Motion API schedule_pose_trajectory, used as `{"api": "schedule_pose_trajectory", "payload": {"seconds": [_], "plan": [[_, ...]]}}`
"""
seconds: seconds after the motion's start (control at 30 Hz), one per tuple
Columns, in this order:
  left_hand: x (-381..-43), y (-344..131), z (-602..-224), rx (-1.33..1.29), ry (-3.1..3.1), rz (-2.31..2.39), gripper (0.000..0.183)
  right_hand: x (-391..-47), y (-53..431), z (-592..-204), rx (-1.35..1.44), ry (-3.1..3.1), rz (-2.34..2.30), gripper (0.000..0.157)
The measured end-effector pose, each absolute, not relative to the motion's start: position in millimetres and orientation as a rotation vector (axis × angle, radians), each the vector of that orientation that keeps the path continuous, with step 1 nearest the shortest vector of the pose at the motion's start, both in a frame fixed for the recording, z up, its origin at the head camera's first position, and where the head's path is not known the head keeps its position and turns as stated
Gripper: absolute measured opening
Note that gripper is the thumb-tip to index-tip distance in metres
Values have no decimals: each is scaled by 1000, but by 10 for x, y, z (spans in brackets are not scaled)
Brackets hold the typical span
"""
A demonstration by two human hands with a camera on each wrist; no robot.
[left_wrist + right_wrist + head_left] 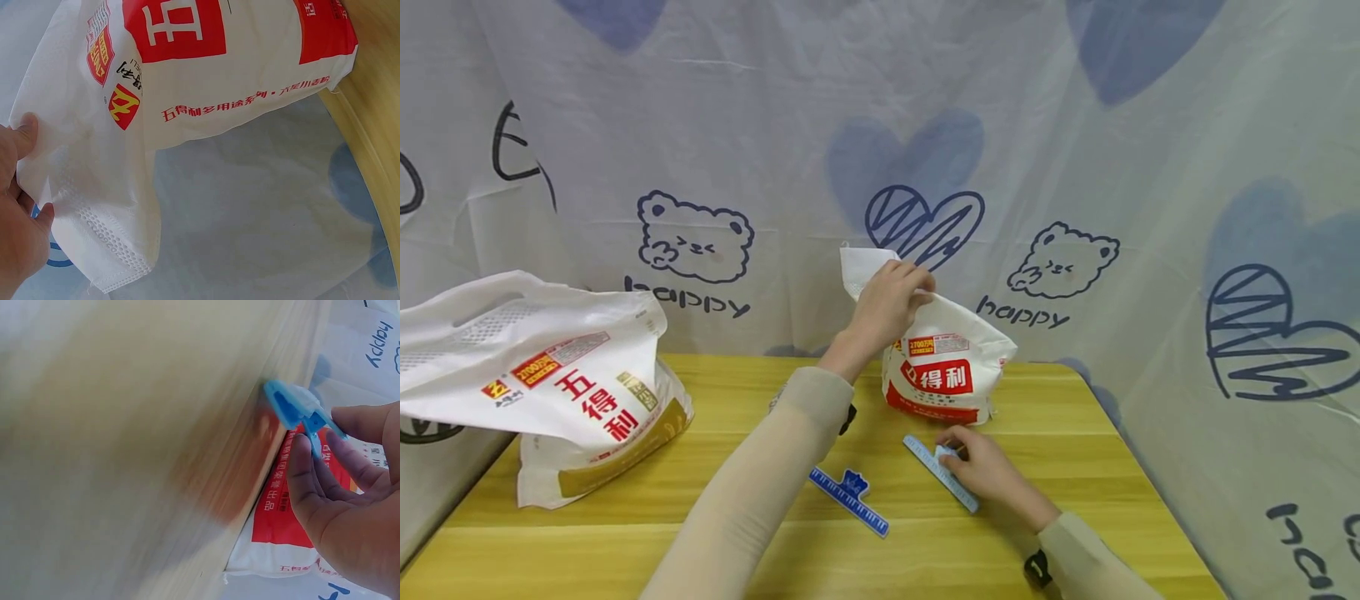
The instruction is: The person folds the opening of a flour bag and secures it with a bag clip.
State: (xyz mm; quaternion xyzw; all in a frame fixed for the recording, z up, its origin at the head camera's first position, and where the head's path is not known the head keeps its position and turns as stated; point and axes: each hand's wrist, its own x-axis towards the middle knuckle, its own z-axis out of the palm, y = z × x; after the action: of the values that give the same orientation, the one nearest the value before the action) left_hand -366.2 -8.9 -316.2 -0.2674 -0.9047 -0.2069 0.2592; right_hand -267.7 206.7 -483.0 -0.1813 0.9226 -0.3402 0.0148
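In the head view a white flour bag (936,379) with red lettering stands at the back of the table. My left hand (891,300) grips its upper part, the top corner sticking out past the fingers. The left wrist view shows thumb and fingers at the edge of the white bag top (81,181). Lower right, my right hand (985,471) pinches a light blue bag clip (958,491) by its handles, close to the tabletop. Up close in the right wrist view, that clip (284,406) sits between thumb and fingers. A dark blue clip (850,497) lies between the forearms.
A second, larger flour bag (602,400) leans at the left of the wooden table (1075,467). A printed curtain (790,167) hangs right behind the table. Something small and pale, partly hidden, lies beyond my left forearm.
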Motion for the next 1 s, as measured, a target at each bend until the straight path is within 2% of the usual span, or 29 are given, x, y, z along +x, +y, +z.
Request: {"api": "schedule_pose_trajectory", "payload": {"seconds": [0.33, 1.0], "plan": [[-3655, -86, -3168, -724, -2464, -562, 15, -2597, 2093, -4761, -566, 2869, -1200, 29], [-3655, -110, -3178, -735, -2449, -574, 15, -2399, 2098, -4502, -514, 2898, -1491, 29]]}}
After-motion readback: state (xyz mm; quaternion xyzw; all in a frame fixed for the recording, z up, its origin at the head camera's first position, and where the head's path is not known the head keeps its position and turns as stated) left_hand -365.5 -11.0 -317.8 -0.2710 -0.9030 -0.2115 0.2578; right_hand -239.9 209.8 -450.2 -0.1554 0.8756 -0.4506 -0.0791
